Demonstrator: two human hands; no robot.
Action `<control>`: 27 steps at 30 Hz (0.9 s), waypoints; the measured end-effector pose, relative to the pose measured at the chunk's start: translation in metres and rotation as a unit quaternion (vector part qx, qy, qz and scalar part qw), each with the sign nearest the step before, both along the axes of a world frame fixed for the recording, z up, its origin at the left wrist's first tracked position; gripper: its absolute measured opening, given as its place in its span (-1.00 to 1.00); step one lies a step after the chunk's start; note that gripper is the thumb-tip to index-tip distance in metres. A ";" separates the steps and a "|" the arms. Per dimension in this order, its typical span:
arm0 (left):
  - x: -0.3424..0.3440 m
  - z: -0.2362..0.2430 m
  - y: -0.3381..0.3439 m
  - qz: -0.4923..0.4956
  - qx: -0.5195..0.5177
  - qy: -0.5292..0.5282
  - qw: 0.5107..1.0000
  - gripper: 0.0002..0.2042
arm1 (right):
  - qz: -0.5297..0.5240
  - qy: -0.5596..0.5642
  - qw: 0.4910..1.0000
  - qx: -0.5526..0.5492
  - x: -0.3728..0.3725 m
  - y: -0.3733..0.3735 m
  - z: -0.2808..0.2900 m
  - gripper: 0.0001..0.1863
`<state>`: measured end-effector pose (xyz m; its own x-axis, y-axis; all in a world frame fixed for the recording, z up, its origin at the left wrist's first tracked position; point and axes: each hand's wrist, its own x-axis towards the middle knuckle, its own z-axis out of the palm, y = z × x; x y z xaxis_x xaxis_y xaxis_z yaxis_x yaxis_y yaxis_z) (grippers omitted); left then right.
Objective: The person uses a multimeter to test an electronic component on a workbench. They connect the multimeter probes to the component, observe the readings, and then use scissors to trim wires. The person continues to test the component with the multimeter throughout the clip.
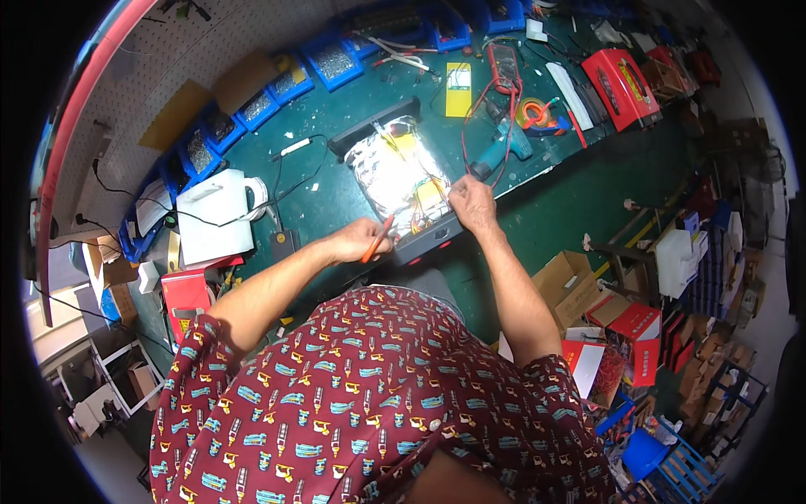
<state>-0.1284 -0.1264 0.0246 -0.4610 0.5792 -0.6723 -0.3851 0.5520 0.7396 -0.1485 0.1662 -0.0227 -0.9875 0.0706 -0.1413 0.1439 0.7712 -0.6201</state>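
Observation:
A dark open housing lined with crinkled silver foil sits at the bench's front edge, with yellow patches and thin wires inside. My left hand is closed on an orange tool, probably a handle of pliers or a cutter, beside the housing's lower left corner. My right hand has its fingers bent together at the housing's right side, by the wires; what they hold, if anything, is too small to make out.
Blue bins line the back of the green bench. A teal drill, red multimeter and red case lie right. A white block and cables are left; cardboard boxes stand below right.

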 end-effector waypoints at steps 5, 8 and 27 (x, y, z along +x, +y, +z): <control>0.021 -0.019 -0.020 -0.002 -0.002 0.092 0.996 -0.82 | -0.150 0.086 0.968 -0.181 -0.005 0.030 -0.025 -0.83; 0.030 -0.012 -0.022 -0.011 -0.076 0.182 0.980 -0.80 | -0.291 0.034 0.890 -0.350 -0.010 0.040 0.011 -0.90; 0.030 -0.022 -0.026 -0.115 -0.240 0.335 0.904 -0.74 | 0.165 -0.130 0.968 0.136 -0.001 -0.063 0.045 -0.76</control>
<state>-0.0983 -0.1527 0.0029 -0.7619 0.4278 -0.4863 0.2268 0.8795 0.4183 -0.1494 0.1028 0.0218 -0.8959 -0.1734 -0.4090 -0.0147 0.9318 -0.3627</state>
